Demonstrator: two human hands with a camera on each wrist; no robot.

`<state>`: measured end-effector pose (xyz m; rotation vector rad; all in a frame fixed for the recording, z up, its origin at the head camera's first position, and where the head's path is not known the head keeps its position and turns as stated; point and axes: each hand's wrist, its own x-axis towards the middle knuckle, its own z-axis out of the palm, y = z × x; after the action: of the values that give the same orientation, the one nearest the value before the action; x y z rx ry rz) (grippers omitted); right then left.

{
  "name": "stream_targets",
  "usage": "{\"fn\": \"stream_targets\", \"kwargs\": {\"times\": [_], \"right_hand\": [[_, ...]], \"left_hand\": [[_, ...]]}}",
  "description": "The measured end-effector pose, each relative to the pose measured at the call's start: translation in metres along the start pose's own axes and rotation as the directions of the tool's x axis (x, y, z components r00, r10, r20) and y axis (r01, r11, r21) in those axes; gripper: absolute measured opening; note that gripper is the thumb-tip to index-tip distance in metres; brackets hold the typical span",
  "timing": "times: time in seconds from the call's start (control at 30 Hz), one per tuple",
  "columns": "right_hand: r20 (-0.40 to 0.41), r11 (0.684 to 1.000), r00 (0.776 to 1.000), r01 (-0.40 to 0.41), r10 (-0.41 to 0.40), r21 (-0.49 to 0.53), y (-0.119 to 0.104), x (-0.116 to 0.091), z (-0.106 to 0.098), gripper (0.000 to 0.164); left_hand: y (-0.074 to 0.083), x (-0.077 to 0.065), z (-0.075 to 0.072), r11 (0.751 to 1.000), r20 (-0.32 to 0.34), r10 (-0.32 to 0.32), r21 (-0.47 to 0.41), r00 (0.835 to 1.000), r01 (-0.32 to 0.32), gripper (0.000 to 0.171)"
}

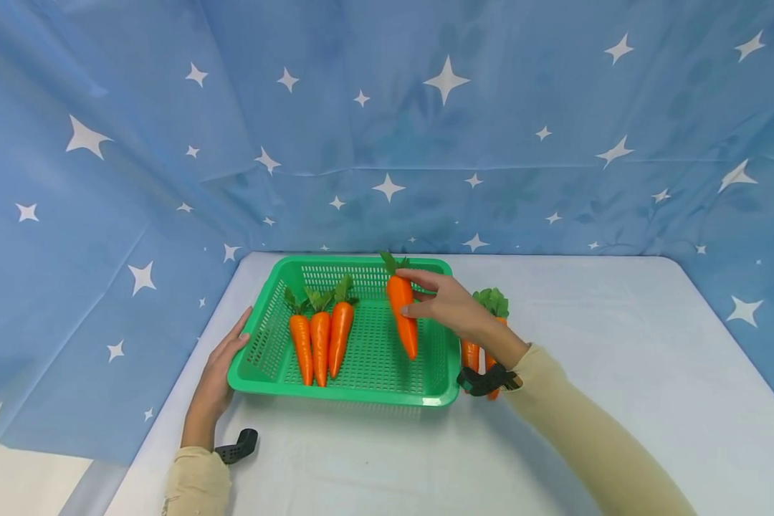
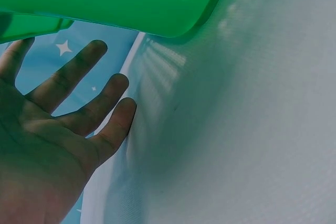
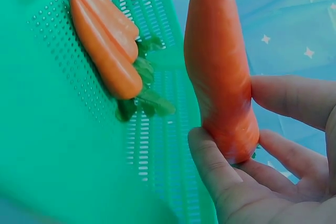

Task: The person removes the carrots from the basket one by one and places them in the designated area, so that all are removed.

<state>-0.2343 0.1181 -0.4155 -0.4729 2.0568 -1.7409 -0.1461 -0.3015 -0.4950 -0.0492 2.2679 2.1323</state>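
My right hand [image 1: 450,307] pinches an orange carrot [image 1: 400,304] between thumb and fingers near its leafy top. The carrot hangs tip-down over the right half of a green plastic basket [image 1: 342,393]. In the right wrist view, the fingers [image 3: 294,98] press on the thick end of that carrot. Three carrots [image 1: 340,337] lie side by side in the left half of the basket, leaves toward the back. At the basket's left side is my left hand [image 1: 218,369]. The left wrist view shows its fingers [image 2: 113,121] spread and nearly straight, with the thumb side up by the rim.
More carrots [image 1: 471,355] with green leaves [image 1: 492,301] lie on the white table [image 1: 593,344] just right of the basket, partly hidden under my right wrist. A blue curtain [image 1: 387,129] with white stars hangs behind the table and along its left side.
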Motion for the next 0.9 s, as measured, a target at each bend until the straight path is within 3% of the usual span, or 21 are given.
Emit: {"fn": "stream_targets", "kwargs": {"times": [0.57,0.9], "right_hand": [[-0.068,0.999,0.997,-0.031,0.028,-0.042,0.010,-0.022,-0.025,0.070],[-0.071,0.999,0.997,-0.001,-0.001,-0.036,0.014,-0.033,-0.041,0.069]], "left_hand": [[-0.002,-0.001,-0.001,1.000,-0.001,0.003,0.014,1.000,-0.003,0.057],[0.000,-0.002,0.000,1.000,0.002,0.020,-0.007,1.000,-0.020,0.057]]}}
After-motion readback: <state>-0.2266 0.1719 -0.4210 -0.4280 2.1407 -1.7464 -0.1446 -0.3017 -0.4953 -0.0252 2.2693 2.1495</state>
